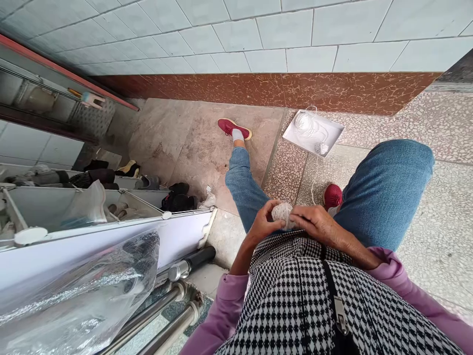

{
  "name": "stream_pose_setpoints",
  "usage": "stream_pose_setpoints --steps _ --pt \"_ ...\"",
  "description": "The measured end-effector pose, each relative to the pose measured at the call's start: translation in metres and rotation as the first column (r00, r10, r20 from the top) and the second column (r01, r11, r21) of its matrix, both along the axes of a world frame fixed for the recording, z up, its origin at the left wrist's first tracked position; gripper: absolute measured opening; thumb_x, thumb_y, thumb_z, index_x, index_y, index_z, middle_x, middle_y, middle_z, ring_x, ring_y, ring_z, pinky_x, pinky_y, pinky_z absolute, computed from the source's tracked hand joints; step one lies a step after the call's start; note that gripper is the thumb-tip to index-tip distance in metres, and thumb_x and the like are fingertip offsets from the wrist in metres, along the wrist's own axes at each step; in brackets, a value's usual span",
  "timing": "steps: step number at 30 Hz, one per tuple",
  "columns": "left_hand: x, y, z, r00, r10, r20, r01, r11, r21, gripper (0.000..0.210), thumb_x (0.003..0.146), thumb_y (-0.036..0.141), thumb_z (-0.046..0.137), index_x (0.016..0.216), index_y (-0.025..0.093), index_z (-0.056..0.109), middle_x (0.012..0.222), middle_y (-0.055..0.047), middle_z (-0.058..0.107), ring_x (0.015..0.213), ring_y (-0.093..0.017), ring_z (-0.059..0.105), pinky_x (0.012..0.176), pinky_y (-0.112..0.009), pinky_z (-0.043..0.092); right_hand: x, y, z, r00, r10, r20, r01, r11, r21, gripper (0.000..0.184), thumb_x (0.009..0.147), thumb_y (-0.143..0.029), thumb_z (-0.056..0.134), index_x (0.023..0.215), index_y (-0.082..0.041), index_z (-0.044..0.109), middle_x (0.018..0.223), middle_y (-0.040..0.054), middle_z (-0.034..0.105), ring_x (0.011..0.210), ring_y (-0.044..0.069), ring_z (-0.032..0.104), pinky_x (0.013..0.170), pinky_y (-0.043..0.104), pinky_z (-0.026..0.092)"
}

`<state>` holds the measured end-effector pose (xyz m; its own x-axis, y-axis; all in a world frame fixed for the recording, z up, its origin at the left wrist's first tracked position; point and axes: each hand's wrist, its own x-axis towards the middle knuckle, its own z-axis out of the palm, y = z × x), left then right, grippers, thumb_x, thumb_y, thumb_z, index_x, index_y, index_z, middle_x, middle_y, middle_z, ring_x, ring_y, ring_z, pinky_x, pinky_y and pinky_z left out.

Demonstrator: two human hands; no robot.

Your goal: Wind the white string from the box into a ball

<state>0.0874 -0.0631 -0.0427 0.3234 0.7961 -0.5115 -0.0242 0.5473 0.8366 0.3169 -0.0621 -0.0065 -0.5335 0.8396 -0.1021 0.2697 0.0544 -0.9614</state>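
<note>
In my lap I have a ball of white yarn (282, 213) between both hands. My left hand (266, 220) curls around its left side, with thumb and fingers on it. My right hand (314, 220) presses its fingers against the ball's right side; the fingertips are partly hidden. A strand of yarn (313, 185) runs from near my right hand to a shallow white box lid (291, 139) on the floor. Inside that lid lie a loose skein of white yarn (303, 122) and a small greyish clump (322, 148).
On the left stands a white shoe rack (185, 231) holding shoes and plastic bags. Clear plastic sheeting (92, 291) covers part of its side, beside metal pipes (166, 315). A tiled wall (236, 37) with a brown base runs ahead. My feet rest on the stone floor (199, 143).
</note>
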Motion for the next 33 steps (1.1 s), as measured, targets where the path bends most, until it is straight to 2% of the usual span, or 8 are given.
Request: stream_pose_setpoints --steps 3,5,12,16,19,22,28,33 --pt "-0.007 -0.005 0.010 0.969 -0.144 0.200 0.165 0.982 -0.089 0.081 0.057 0.037 0.097 0.132 0.020 0.068 0.122 -0.011 0.074 0.115 -0.033 0.070 0.100 -0.041 0.055 0.007 0.007 -0.003 0.990 -0.133 -0.056 0.128 0.989 -0.077 0.054 0.109 -0.066 0.051 0.079 -0.023 0.058 0.069 -0.0003 0.057 0.064 0.016 0.051 0.061 0.031 0.040" --pt "-0.009 -0.007 0.014 0.958 -0.105 0.268 0.138 0.985 -0.106 0.086 0.054 0.043 0.097 0.133 0.020 0.069 0.123 -0.012 0.074 0.116 -0.036 0.070 0.099 -0.043 0.055 0.007 0.009 -0.009 0.983 -0.163 -0.079 0.154 0.982 -0.109 0.058 0.108 -0.072 0.050 0.079 -0.023 0.058 0.070 -0.0004 0.057 0.065 0.016 0.051 0.062 0.030 0.042" --pt "-0.008 0.002 0.022 0.893 0.377 0.247 -0.360 0.926 -0.115 0.086 0.057 0.055 0.088 0.133 0.021 0.067 0.125 -0.014 0.075 0.125 -0.038 0.068 0.102 -0.048 0.057 -0.007 0.003 -0.022 1.000 -0.023 0.004 0.023 0.998 -0.054 0.051 0.114 -0.057 0.042 0.079 -0.022 0.056 0.073 0.0000 0.058 0.068 0.016 0.053 0.067 0.029 0.041" --pt "-0.003 0.014 0.018 0.853 0.487 0.186 -0.497 0.868 0.003 0.073 0.068 0.050 0.085 0.133 0.023 0.065 0.123 -0.011 0.076 0.122 -0.029 0.069 0.103 -0.039 0.056 -0.014 -0.005 -0.014 0.986 0.143 0.086 -0.144 0.989 0.011 0.039 0.114 -0.036 0.048 0.078 -0.021 0.056 0.074 0.0008 0.062 0.067 0.015 0.053 0.068 0.030 0.038" --pt "0.002 0.017 0.010 0.909 0.417 0.016 -0.416 0.901 0.121 0.073 0.064 0.038 0.092 0.130 0.023 0.064 0.119 -0.008 0.075 0.113 -0.026 0.070 0.098 -0.035 0.056 -0.015 -0.009 -0.003 0.976 0.207 0.063 -0.211 0.976 0.058 0.039 0.113 -0.033 0.050 0.076 -0.021 0.054 0.073 0.0010 0.062 0.066 0.015 0.052 0.067 0.031 0.036" --pt "0.005 0.010 0.004 0.972 0.227 -0.057 -0.222 0.971 0.085 0.080 0.058 0.034 0.098 0.129 0.021 0.065 0.117 -0.008 0.075 0.108 -0.026 0.071 0.096 -0.036 0.056 -0.008 -0.006 0.006 0.990 0.144 -0.009 -0.143 0.989 0.046 0.043 0.115 -0.041 0.048 0.077 -0.022 0.057 0.073 0.0022 0.063 0.066 0.016 0.053 0.067 0.033 0.039" --pt "-0.001 -0.006 0.007 0.963 -0.136 0.231 0.157 0.985 -0.074 0.081 0.060 0.037 0.098 0.135 0.022 0.068 0.123 -0.011 0.074 0.115 -0.032 0.071 0.101 -0.042 0.055 0.010 0.005 -0.006 0.983 -0.171 -0.065 0.161 0.978 -0.132 0.050 0.110 -0.062 0.050 0.081 -0.022 0.061 0.075 0.0014 0.060 0.070 0.018 0.055 0.066 0.032 0.043" --pt "-0.006 -0.008 0.007 0.950 0.107 0.293 -0.074 0.990 -0.123 0.088 0.050 0.050 0.096 0.129 0.020 0.069 0.125 -0.014 0.074 0.125 -0.040 0.068 0.103 -0.048 0.056 0.004 0.005 -0.021 0.981 -0.168 -0.098 0.148 0.972 -0.184 0.061 0.107 -0.075 0.046 0.078 -0.022 0.057 0.074 0.0000 0.055 0.069 0.017 0.051 0.064 0.030 0.041"
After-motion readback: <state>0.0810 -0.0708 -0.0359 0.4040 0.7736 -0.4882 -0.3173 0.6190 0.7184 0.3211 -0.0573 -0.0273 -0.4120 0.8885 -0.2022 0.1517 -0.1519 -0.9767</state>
